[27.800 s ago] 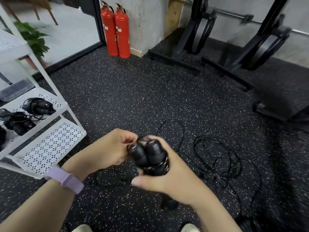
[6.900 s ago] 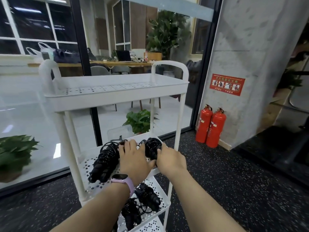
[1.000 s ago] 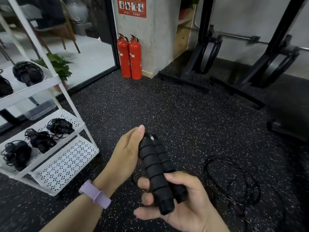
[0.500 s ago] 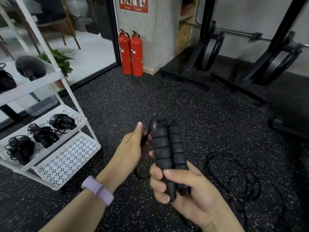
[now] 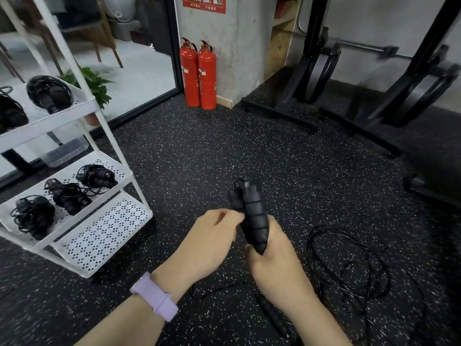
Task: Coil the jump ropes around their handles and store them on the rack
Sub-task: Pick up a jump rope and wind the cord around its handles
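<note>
At the left edge of the frame stands the white rack [image 5: 74,136], its perforated shelves carrying coiled jump ropes: two dark bundles [image 5: 48,92] on the upper shelf and three more [image 5: 68,197] side by side on the middle one, with the lowest shelf [image 5: 104,233] jutting toward the middle of the picture. Behind the rack a green plant [image 5: 96,86] shows through the glass, and farther right two red fire extinguishers [image 5: 198,76] stand against the concrete pillar. In the lower middle my left hand [image 5: 209,242], a lilac watch band [image 5: 154,297] on its wrist, has its fingers curled up against the pair of black handles [image 5: 253,216]; it is blurred, so I cannot tell whether that grip pinches the cord. My right hand [image 5: 270,255] is clamped around the lower end of those handles, holding them upright and together above the speckled floor [image 5: 199,151]. Another black handle [image 5: 273,318] lies on the floor below my right wrist. To the lower right the loose black rope [image 5: 349,265] sprawls in tangled loops on the floor. Black gym equipment [image 5: 374,83] fills the upper right.
</note>
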The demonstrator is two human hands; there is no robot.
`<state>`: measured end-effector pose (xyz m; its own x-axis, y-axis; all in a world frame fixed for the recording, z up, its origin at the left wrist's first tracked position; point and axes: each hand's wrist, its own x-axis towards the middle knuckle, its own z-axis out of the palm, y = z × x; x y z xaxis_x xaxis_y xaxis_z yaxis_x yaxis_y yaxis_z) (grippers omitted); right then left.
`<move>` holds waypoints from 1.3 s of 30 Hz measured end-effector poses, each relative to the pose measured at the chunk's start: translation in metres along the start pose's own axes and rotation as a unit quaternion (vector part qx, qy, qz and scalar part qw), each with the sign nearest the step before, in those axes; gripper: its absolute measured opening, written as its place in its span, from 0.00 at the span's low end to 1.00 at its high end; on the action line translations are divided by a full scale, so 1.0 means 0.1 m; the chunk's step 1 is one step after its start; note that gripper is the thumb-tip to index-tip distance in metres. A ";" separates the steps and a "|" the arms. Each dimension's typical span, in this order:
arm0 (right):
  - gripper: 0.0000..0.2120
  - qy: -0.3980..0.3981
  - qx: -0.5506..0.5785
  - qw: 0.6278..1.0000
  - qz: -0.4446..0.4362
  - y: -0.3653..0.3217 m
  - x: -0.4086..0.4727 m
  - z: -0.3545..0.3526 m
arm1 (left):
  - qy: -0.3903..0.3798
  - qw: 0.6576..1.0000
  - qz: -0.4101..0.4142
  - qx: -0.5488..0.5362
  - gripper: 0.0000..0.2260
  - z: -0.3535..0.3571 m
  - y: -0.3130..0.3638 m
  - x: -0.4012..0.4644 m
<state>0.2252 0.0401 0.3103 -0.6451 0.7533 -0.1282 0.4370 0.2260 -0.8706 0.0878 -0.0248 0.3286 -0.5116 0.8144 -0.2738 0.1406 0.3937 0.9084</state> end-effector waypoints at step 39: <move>0.12 -0.007 -0.010 1.000 0.025 0.02 -0.03 -0.01 | 0.014 0.989 -0.149 0.010 0.40 -0.15 -0.04 0.12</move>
<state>0.2287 0.0393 0.3096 -0.6298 0.7560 -0.1785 0.4818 0.2000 -0.8531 0.0684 -0.0232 0.3262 -0.5561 0.6494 -0.5187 -0.0029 0.6225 0.7826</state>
